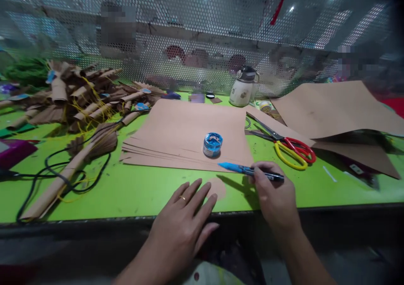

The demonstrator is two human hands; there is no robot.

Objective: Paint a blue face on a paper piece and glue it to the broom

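Note:
In my right hand (274, 192) is a black pen-like tool (244, 169), perhaps a marker, with a blue front end pointing left. Its tip is above the table near the front edge of the brown paper sheets (189, 121). My left hand (186, 217) lies palm down at the table edge, fingers spread. Its fingertips touch a small round brown paper disc (218, 189) and partly cover it. Farther back, on the sheets, a small open jar of blue paint (212, 145) stands upright, its rim smeared with paint.
Scissors (285, 144) with red and yellow handles lie right of the sheets. More brown paper (334, 108) is behind them. A white flask (243, 87) stands at the back. Rolled paper pieces (91, 99) with yellow string pile up at left, near a black cable (47, 163).

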